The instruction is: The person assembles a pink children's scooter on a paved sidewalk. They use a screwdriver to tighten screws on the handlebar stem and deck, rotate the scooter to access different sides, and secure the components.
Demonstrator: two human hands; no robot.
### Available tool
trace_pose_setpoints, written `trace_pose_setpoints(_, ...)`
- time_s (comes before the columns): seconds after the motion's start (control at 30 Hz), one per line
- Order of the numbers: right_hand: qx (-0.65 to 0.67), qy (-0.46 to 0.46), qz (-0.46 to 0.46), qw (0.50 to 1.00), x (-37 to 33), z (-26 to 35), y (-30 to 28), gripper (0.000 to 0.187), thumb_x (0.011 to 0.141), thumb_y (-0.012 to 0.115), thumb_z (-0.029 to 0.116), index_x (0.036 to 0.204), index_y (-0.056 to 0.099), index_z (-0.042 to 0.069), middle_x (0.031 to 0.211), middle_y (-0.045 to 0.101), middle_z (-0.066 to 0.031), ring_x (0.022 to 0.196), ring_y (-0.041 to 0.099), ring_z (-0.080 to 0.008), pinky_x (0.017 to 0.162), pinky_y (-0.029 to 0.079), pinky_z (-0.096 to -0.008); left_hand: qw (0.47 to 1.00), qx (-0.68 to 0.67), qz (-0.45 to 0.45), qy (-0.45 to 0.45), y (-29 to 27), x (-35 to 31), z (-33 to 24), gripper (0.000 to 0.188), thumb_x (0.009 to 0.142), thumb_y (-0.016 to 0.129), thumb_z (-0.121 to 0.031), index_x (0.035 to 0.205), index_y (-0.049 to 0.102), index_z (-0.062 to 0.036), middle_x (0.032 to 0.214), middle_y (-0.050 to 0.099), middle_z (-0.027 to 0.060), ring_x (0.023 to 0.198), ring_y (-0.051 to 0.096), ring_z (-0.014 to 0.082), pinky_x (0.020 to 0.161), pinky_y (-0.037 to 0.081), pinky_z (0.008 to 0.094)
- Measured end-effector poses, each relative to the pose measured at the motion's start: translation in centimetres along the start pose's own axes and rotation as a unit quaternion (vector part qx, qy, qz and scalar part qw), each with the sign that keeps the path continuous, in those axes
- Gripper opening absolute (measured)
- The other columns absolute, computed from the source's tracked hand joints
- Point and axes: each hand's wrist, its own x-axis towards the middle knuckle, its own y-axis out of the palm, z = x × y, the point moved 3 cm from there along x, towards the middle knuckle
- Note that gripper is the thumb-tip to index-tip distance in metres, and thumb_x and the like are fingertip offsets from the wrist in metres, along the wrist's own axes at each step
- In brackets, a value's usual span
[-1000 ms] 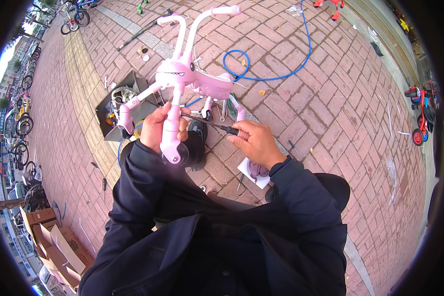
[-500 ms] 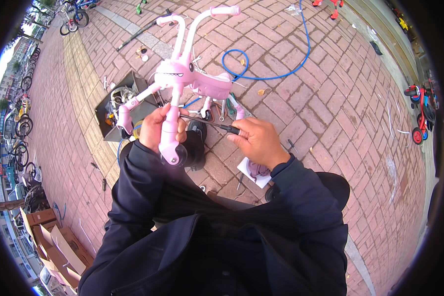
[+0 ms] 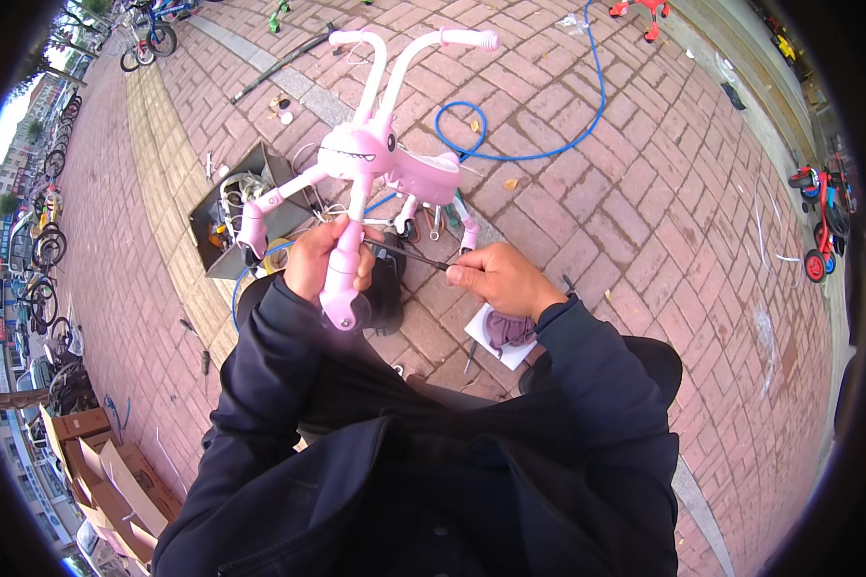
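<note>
A pink ride-on scooter (image 3: 423, 180) with curved handlebars and a cartoon-faced front stands before me, its front leg pointing at my body. My left hand (image 3: 310, 261) is wrapped round that front leg, just above its wheel (image 3: 359, 310). In my right hand (image 3: 505, 279) is the handle of a screwdriver (image 3: 419, 256); its long thin shaft runs left to the side of the leg. The tip is hidden behind the leg and my left fingers.
Left of the scooter lies an open toolbox (image 3: 223, 226) with mixed parts. A blue hose (image 3: 548, 152) loops across the brick paving. Near my right knee is a white sheet with a purple item (image 3: 508, 330) on it. Cardboard boxes (image 3: 115, 471) stand lower left; a red-wheeled toy vehicle (image 3: 818, 226) is far right.
The scooter has shifted a little right and down, with my left hand still on its leg. My right hand has moved slightly right and down, and the screwdriver handle is more covered by it.
</note>
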Motion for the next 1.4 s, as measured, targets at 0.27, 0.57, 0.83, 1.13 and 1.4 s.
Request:
trace_pose_setpoints(0.27, -0.249, -0.165, -0.227, 0.927, -1.2, 0.8, 1.3, 0.038, 0.099, 0.067, 0.04, 0.083, 0.062, 0.007, 0.076, 0.068, -0.0143, 0.067, 0.065, -0.0395, 0.063, 0.051, -0.0536, 0.996, 0.05, -0.075, -0.007, 1.2, -0.1, 0.3, 0.052, 0.113, 0.034, -0.038, 0.118, 0.06, 0.0073, 0.064, 0.058, 0.013, 0.049, 0.053, 0.023, 0.052, 0.046, 0.0362)
trace_pose_setpoints(0.57, 0.014, 0.0, 0.054, 0.998, 0.0, -0.9, 0.6, 0.035, 0.101, 0.065, 0.039, 0.09, 0.069, 0.007, 0.071, 0.068, -0.0121, 0.069, 0.067, -0.0373, 0.063, 0.051, -0.0485, 0.982, 0.173, -0.074, 0.006, 1.0, -0.7, 0.4, 0.055, 0.112, 0.033, -0.035, 0.112, 0.063, 0.011, 0.066, 0.064, 0.0186, 0.051, 0.06, 0.0231, 0.052, 0.047, 0.0348)
trace_pose_setpoints(0.83, -0.272, -0.187, -0.25, 0.91, -1.0, 0.2, 1.1, 0.04, 0.099, 0.066, 0.044, 0.08, 0.061, 0.009, 0.069, 0.066, -0.0103, 0.067, 0.065, -0.0414, 0.062, 0.052, -0.0517, 0.985, 0.15, -0.079, 0.011, 1.2, -0.7, 0.3, 0.055, 0.112, 0.032, -0.035, 0.112, 0.064, 0.0101, 0.065, 0.064, 0.0186, 0.05, 0.059, 0.0237, 0.052, 0.047, 0.0343)
trace_pose_setpoints(1.13, 0.129, 0.095, 0.163, 0.974, 0.1, -1.6, 0.7, 0.033, 0.104, 0.063, 0.036, 0.092, 0.071, 0.006, 0.067, 0.063, -0.0155, 0.061, 0.057, -0.0345, 0.058, 0.047, -0.0403, 0.971, 0.229, -0.07, 0.001, 1.6, -1.1, 0.1, 0.056, 0.112, 0.031, -0.036, 0.11, 0.064, 0.0093, 0.066, 0.065, 0.0187, 0.05, 0.059, 0.0229, 0.053, 0.048, 0.0342)
trace_pose_setpoints(1.4, -0.221, -0.188, -0.167, 0.942, -1.1, -0.1, 0.8, 0.036, 0.101, 0.065, 0.04, 0.088, 0.069, 0.007, 0.069, 0.065, -0.0141, 0.063, 0.065, -0.0348, 0.056, 0.049, -0.0465, 0.979, 0.188, -0.078, 0.024, 1.7, -0.5, 0.6, 0.053, 0.112, 0.031, -0.036, 0.11, 0.063, 0.0066, 0.067, 0.064, 0.0177, 0.052, 0.06, 0.023, 0.055, 0.048, 0.0344)
